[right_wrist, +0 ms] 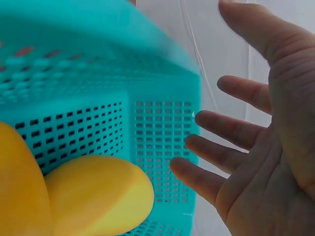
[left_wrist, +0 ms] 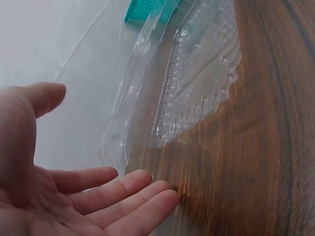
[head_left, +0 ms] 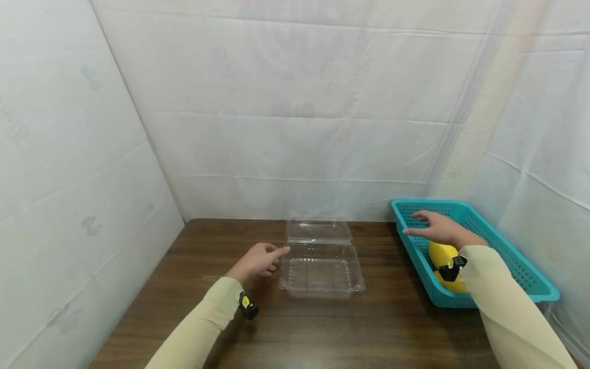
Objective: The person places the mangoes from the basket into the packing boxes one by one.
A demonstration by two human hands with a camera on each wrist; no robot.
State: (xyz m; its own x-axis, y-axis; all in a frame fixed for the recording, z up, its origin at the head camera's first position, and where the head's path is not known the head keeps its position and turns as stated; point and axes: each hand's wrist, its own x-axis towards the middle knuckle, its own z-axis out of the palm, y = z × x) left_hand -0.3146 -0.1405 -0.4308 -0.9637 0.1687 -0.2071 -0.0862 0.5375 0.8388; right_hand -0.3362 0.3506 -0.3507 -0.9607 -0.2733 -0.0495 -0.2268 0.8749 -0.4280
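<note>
A clear plastic clamshell box (head_left: 321,269) sits on the table, its lid (head_left: 319,230) folded back toward the wall. My left hand (head_left: 261,260) is at the left side of the box, fingertips overlapping its edge in the head view. In the left wrist view the thumb and fingers (left_wrist: 133,196) are spread and hold nothing. Over the turquoise basket (head_left: 525,259) hovers my right hand (head_left: 440,228), its fingers (right_wrist: 216,152) relaxed and empty. Below it, two smooth yellow mango-like fruits (right_wrist: 103,194) lie in the basket, partly covered by the right forearm in the head view.
The brown wooden table (head_left: 369,338) meets a white sheet wall (head_left: 286,128) at its back edge. More white sheeting hangs at left and right. The basket's raised rim (head_left: 417,266) stands between the fruits and the clear box.
</note>
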